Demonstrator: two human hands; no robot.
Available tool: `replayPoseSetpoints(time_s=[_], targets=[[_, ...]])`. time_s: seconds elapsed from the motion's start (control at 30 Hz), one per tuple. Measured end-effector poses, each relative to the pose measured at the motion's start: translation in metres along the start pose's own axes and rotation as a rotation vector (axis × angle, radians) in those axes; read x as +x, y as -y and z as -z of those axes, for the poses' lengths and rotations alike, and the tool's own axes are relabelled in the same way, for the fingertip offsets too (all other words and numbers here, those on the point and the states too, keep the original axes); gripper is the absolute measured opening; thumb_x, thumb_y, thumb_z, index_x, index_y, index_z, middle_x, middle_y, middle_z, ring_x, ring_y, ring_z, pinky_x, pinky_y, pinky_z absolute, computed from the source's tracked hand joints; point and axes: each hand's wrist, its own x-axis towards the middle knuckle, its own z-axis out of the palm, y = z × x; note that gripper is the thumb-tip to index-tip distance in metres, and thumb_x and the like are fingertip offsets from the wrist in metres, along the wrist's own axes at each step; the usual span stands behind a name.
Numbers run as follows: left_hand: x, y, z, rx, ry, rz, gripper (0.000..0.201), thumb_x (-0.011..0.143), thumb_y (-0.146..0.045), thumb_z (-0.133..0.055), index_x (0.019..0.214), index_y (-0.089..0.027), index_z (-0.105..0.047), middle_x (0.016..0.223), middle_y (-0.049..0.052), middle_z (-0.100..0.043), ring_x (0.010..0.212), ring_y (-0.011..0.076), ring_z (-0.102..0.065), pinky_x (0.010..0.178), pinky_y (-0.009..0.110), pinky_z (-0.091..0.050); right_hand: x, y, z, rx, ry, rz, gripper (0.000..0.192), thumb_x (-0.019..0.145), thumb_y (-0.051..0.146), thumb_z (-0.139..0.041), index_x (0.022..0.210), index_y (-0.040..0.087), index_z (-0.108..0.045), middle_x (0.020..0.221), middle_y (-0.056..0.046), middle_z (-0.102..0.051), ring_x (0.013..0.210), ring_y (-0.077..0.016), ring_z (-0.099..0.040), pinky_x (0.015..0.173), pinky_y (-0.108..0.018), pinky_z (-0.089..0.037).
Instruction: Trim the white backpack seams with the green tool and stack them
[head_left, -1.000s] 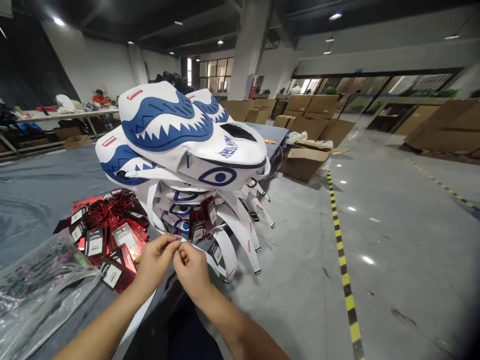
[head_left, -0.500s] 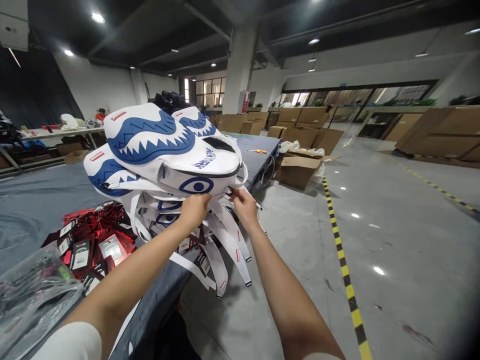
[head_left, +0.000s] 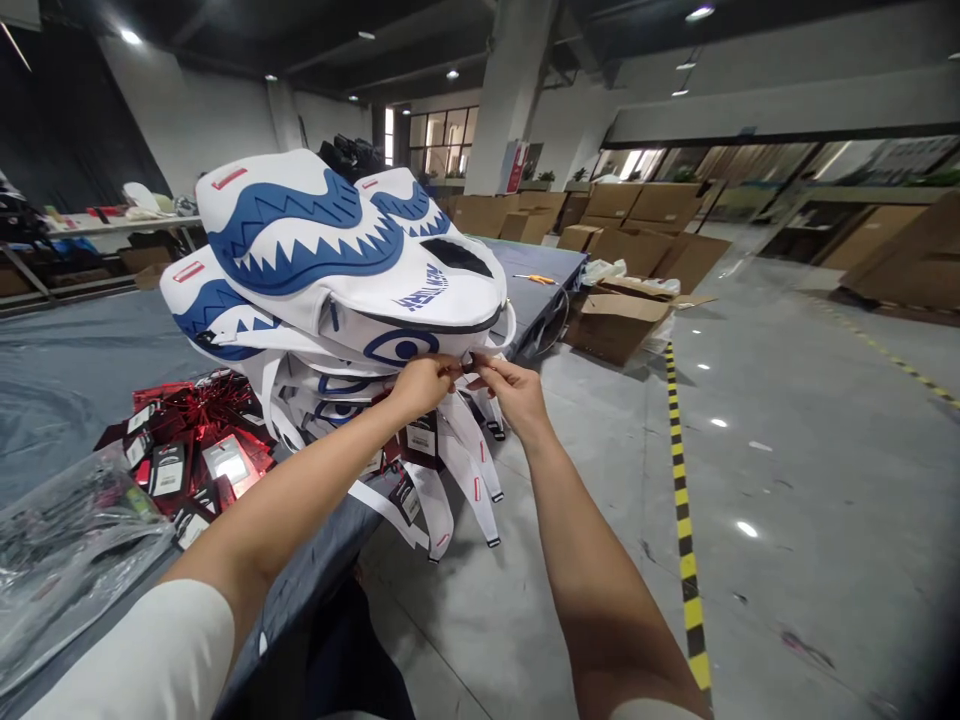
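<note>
A clear plastic bag point(head_left: 67, 545) at the near left of the table point(head_left: 67, 370) holds dark items, too blurred to name. Beside it lies a heap of shiny red hang tags point(head_left: 191, 445). The white and blue backpacks point(head_left: 322, 260), smooth and rounded with a shark-teeth pattern, are stacked at the table edge, and their white straps point(head_left: 457, 480) hang over it. The left hand point(head_left: 420, 385) and right hand point(head_left: 510, 385) meet at the lower front of the top backpack, fingertips pinched on something small, perhaps a tag string. To the right the grey floor point(head_left: 787, 480) is open.
</note>
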Motion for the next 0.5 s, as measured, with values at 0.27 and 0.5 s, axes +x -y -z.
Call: replayPoseSetpoints(time_s=[0.27, 0.5], targets=[[-0.02, 0.016, 0.013, -0.37, 0.203, 0.016, 0.018, 0.093, -0.017, -0.056, 0.108, -0.011, -0.065, 0.077, 0.001, -0.07, 0.07, 0.0123, -0.066, 0.068, 0.023, -0.053, 0.013, 0.006, -0.021, 0.134, -0.19, -0.009, 0.037, 0.072, 0.052, -0.065, 0.086, 0.018, -0.061, 0.082, -0.003, -0.071, 0.062, -0.0113, -0.063, 0.05, -0.019, -0.046], [-0.047, 0.042, 0.028, -0.615, -0.253, -0.085, 0.045, 0.081, -0.023, -0.073, 0.123, -0.021, -0.057, 0.11, 0.006, -0.066, 0.102, 0.0171, -0.064, 0.088, 0.026, -0.052, 0.062, 0.039, -0.062, 0.133, -0.027, 0.114, 0.032, 0.073, 0.05, -0.069, 0.081, 0.021, -0.058, 0.073, 0.001, -0.064, 0.064, -0.0116, -0.058, 0.056, -0.022, -0.051]])
